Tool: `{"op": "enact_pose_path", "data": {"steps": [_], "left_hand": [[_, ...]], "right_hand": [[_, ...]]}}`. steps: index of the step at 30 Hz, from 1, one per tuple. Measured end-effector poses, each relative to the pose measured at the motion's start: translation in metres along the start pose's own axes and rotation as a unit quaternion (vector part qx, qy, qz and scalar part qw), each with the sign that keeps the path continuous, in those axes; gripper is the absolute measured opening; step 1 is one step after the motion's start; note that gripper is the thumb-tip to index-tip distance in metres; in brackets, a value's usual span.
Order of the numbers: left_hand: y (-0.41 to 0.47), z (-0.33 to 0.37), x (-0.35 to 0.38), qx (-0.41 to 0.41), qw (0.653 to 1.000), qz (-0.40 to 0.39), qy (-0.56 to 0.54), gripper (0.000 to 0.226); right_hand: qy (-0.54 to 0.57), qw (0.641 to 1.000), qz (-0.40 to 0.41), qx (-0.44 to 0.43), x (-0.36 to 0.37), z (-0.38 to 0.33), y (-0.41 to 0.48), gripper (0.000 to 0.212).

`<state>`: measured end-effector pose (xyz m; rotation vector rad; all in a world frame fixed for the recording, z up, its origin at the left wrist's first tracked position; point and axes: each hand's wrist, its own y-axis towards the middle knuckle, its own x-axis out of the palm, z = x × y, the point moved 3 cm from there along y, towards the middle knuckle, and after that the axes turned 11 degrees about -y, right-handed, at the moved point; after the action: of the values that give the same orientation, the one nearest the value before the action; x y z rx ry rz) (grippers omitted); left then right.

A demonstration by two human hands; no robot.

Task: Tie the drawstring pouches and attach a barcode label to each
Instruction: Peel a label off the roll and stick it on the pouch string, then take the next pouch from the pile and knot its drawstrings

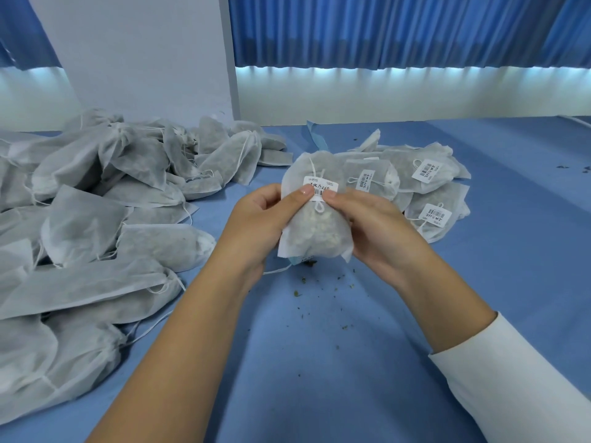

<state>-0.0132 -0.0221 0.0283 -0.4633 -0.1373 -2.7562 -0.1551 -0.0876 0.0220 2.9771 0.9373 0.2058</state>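
- Pouch (315, 231): soft and light, we judge; we hold its sides.
- Left grip (256, 219) and right grip (367, 225) both clamp it, thumbs on the label (320, 186).

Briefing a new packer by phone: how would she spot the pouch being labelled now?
On the blue table, look between the big unlabelled heap at left and the small labelled stack at right. The pouch is held up there by the left hand and right hand. Only this one is gripped, both thumbs on its barcode label.
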Motion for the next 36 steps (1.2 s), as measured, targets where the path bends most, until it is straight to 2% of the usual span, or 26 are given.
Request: {"op": "enact_pose_path", "data": {"steps": [3, 6, 10, 12, 14, 16, 18, 19, 21, 23, 25, 29, 32, 36], "left_hand": [[-0.001, -0.001, 0.001, -0.016, 1.000, -0.004, -0.016, 0.022], [-0.001, -0.003, 0.003, -0.007, 1.000, 0.016, -0.007, 0.018], [0.003, -0.006, -0.001, 0.006, 0.996, 0.089, -0.001, 0.018], [0.005, -0.007, -0.005, 0.015, 0.994, 0.105, 0.023, 0.023], [0.008, -0.006, -0.009, 0.039, 0.990, 0.115, 0.069, 0.033], [0.009, 0.000, -0.019, 0.092, 0.969, 0.155, 0.169, 0.033], [0.010, 0.009, -0.036, 0.133, 0.926, 0.193, 0.295, 0.017], [0.011, 0.012, -0.045, 0.130, 0.902, 0.199, 0.359, 0.019], [0.014, 0.012, -0.062, 0.081, 0.852, 0.189, 0.481, 0.038], [0.015, 0.012, -0.073, 0.009, 0.807, 0.184, 0.561, 0.045], [0.014, 0.010, -0.078, -0.056, 0.777, 0.176, 0.602, 0.045], [0.012, 0.005, -0.080, -0.115, 0.714, 0.132, 0.678, 0.040], [0.013, 0.006, -0.083, -0.127, 0.709, 0.137, 0.680, 0.037], [0.014, 0.010, -0.089, -0.115, 0.740, 0.138, 0.648, 0.012]], "right_hand": [[0.006, 1.000, -0.007, -0.007, 0.000, -0.001, -0.002, 0.022], [-0.033, 0.999, 0.023, -0.004, 0.001, -0.002, -0.002, 0.023], [-0.142, 0.988, 0.053, -0.006, 0.000, -0.004, -0.003, 0.058], [-0.193, 0.979, 0.053, -0.047, -0.001, -0.006, -0.004, 0.055], [-0.204, 0.975, 0.067, -0.065, -0.003, -0.008, -0.006, 0.037], [-0.204, 0.975, 0.069, -0.058, -0.008, -0.011, -0.005, 0.023], [-0.184, 0.978, 0.082, -0.051, -0.015, -0.013, -0.002, 0.022], [-0.149, 0.982, 0.107, -0.055, -0.018, -0.015, -0.001, 0.019], [-0.017, 0.984, 0.164, -0.066, -0.029, -0.016, 0.003, 0.004], [0.107, 0.973, 0.195, -0.063, -0.036, -0.017, 0.006, 0.020], [0.113, 0.975, 0.189, -0.036, -0.037, -0.012, 0.009, 0.031], [0.027, 0.991, 0.128, 0.001, -0.023, -0.002, 0.008, 0.027], [-0.012, 0.992, 0.124, 0.004, -0.018, 0.000, 0.006, 0.021], [-0.058, 0.989, 0.132, -0.009, -0.014, -0.001, 0.004, 0.020]]}}
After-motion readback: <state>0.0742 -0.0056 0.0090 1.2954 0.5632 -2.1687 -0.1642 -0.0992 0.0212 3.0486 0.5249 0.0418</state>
